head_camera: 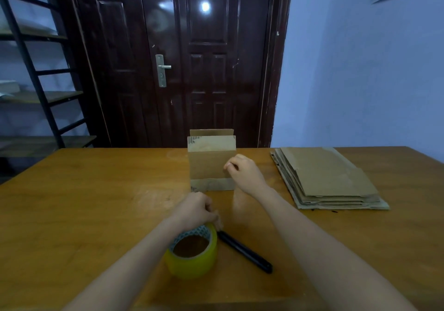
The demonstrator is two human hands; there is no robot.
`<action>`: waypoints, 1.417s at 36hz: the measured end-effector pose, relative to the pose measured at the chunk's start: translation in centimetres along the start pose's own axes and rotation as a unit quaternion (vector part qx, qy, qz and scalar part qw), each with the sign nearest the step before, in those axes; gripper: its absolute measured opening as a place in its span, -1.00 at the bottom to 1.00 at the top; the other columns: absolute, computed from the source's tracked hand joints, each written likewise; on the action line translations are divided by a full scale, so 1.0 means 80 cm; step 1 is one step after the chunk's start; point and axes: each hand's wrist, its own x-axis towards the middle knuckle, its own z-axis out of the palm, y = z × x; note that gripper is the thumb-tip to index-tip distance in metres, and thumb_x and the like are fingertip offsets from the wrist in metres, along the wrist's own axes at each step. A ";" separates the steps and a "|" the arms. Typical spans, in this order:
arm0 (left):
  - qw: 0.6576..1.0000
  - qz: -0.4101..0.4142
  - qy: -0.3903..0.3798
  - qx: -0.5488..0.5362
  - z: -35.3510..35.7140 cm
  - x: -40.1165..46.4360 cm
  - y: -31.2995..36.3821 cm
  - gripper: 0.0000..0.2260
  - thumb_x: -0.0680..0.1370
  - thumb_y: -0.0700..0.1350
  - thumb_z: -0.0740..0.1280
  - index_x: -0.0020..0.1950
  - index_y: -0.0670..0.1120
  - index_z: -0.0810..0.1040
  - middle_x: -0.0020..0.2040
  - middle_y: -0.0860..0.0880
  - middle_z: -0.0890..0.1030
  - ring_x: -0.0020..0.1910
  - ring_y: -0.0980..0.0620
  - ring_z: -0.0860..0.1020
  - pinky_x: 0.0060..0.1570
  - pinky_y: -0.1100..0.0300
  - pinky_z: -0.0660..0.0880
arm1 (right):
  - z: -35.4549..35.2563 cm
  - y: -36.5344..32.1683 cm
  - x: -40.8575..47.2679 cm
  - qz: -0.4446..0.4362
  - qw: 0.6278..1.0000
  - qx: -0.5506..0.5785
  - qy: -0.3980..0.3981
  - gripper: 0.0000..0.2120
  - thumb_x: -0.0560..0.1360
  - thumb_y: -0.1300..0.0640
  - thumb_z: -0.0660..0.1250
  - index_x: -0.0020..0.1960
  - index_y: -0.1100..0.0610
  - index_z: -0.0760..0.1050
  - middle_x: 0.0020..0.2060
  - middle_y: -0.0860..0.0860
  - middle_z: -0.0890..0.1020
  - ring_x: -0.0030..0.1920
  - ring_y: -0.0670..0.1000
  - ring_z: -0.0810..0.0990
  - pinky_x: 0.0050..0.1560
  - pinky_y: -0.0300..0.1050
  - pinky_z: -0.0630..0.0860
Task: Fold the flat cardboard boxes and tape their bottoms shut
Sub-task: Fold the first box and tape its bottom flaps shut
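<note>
A folded cardboard box (pixel 211 164) stands at the middle of the bench (pixel 84 190), flaps up at its far end, with a strip of tape already showing along its near lower edge. The right hand (pixel 242 172) sits against the box's right front face, fingers curled in; it looks to be steadying the box or pinching a tape end there, but I cannot tell if anything is between the fingers. The left hand (pixel 195 211) is nearer the person, fingers curled down onto the top rim of the yellow tape roll (pixel 192 253), seemingly gripping it to pull or hold the roll. A black pen-like tool (pixel 245 252), possibly a cutter, lies just right of the roll, within easy reach for severing tape. The stack of flat cardboard boxes (pixel 326 178) waits at the right, well apart from the working spot, so each next sheet can be drawn over without crowding. Behind stand a dark door (pixel 182 58) and a shelf rack (pixel 36 82).
</note>
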 end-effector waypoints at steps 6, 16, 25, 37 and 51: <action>0.986 0.022 0.144 -0.083 -0.015 -0.017 -0.014 -0.71 0.56 -0.06 0.33 -0.32 -0.16 0.50 -0.43 -0.01 0.45 -0.47 0.14 0.35 -0.42 0.31 0.29 | -0.001 -0.002 -0.002 0.007 1.000 0.020 -0.013 -0.74 0.61 0.13 0.12 0.04 0.16 0.58 -0.02 0.01 0.54 -0.01 -0.06 0.48 -0.02 -0.21 0.42; 0.850 0.033 0.335 -0.405 -0.044 -0.036 0.002 -0.74 0.57 -0.22 0.30 -0.34 -0.14 0.50 -0.45 0.09 0.52 -0.40 0.19 0.46 -0.29 0.35 0.41 | 0.011 -0.024 -0.005 0.062 0.970 0.228 -0.056 -0.78 0.60 0.17 0.15 -0.03 0.12 0.58 -0.19 -0.03 0.60 -0.17 -0.06 0.56 -0.16 -0.21 0.49; 0.622 -0.032 0.444 -0.645 -0.077 -0.007 0.028 -0.76 0.58 -0.16 0.30 -0.29 -0.10 0.41 -0.46 0.06 0.49 -0.51 0.15 0.43 -0.46 0.32 0.40 | -0.002 -0.058 -0.019 0.083 0.881 0.430 -0.180 -0.59 0.54 -0.17 0.17 -0.07 0.16 0.57 -0.18 0.08 0.64 -0.13 0.06 0.60 0.00 -0.03 0.52; 0.551 -0.091 0.417 -0.717 -0.089 0.016 0.044 -0.86 0.55 -0.21 0.33 -0.21 -0.16 0.50 -0.34 -0.04 0.50 -0.46 0.07 0.49 -0.45 0.27 0.49 | -0.041 -0.111 -0.020 -0.030 0.904 0.330 -0.271 -0.95 0.55 0.19 0.30 -0.04 0.18 0.48 -0.21 0.04 0.56 -0.26 -0.10 0.55 -0.21 -0.26 0.50; 0.714 -0.038 0.384 -0.584 -0.112 0.011 0.028 -0.85 0.56 -0.12 0.33 -0.21 -0.06 0.50 -0.41 0.10 0.53 -0.35 0.15 0.53 -0.32 0.16 0.55 | -0.084 -0.097 0.002 -0.032 0.923 0.255 -0.287 -0.88 0.53 0.13 0.33 0.01 0.17 0.50 -0.19 0.00 0.56 -0.20 -0.08 0.55 -0.18 -0.27 0.49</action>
